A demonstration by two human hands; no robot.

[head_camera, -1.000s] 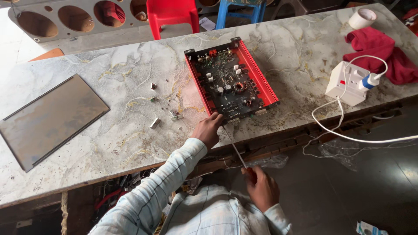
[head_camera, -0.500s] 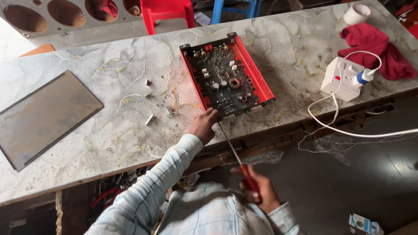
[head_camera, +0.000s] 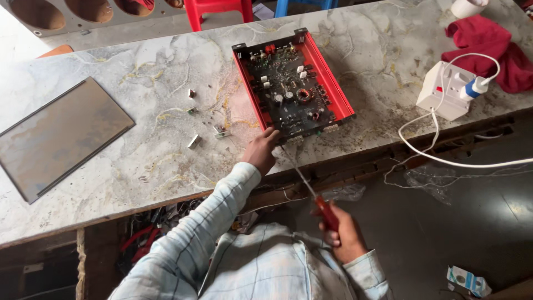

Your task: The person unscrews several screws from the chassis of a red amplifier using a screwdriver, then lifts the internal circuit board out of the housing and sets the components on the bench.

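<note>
Marble bench w/ dark floor below. Nearest: right hand (head_camera: 343,236) clenched round the red screwdriver (head_camera: 311,191), now lower and closer to the body than 1 s ago, shaft slanting up to the board's near edge. Left hand (head_camera: 261,151) fingers bent, pressing that edge as before. Board (head_camera: 291,83) sits in its red tray, mid-bench. Loose bits (head_camera: 206,133) left of it; socket box (head_camera: 445,90) far right.
</note>
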